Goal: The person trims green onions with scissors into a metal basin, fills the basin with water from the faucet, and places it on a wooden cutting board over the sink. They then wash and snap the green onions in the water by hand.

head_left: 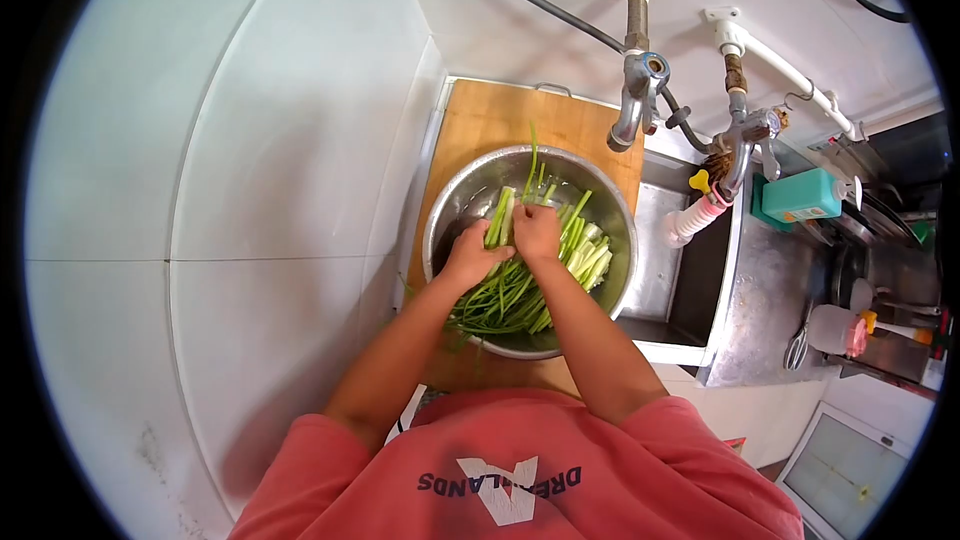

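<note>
A wide steel basin (628, 270) holds a heap of long green vegetable stalks (510, 295) with pale ends, their kind hard to tell from here. Inside it, my left hand (474, 258) is closed around a few upright stalks. My right hand (537, 230) sits just beside it, its bent fingers closed on the same small bunch. Pale cut ends fan out to the right of my right wrist, while thin green leaves spread below both hands. My fingertips are partly hidden among the stalks.
A wooden board (500, 110) lies under the basin, next to a steel sink (655, 210). Two taps hang above, one metal tap (636, 90) and one with a pink-white hose (692, 220). A turquoise bottle (803, 197) and tongs (797, 348) are on the right counter. A tiled wall (300, 160) borders the left.
</note>
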